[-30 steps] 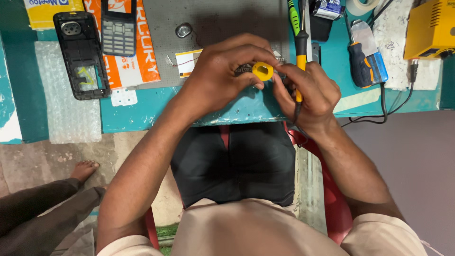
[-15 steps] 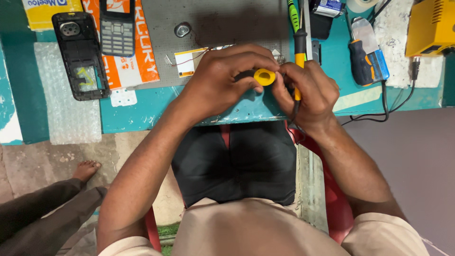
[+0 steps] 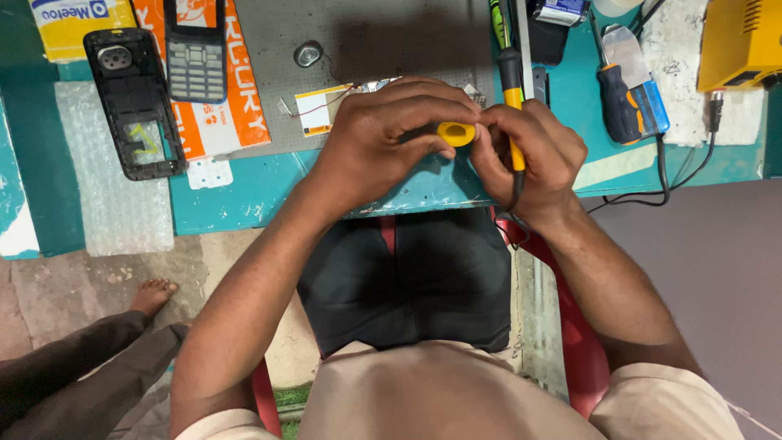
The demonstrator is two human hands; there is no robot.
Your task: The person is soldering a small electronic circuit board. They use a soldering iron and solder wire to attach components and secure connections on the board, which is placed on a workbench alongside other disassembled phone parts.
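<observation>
- From my remote seat, little has shifted in the last second: both hands stay bunched together at the near edge of the teal table (image 3: pixel 244 204).
- My left hand (image 3: pixel 383 143) keeps its grip pinched shut on the small yellow round piece (image 3: pixel 455 134), now edged slightly rightward.
- My right hand (image 3: pixel 533 159) remains closed round the yellow-and-black tool (image 3: pixel 513 98) (its tip is hidden).
- So the fine work seems ongoing, not finished.

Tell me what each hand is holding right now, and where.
Left hand pinches a small yellow round piece at its rim; right hand grips a yellow-and-black tool around its lower handle.
</observation>
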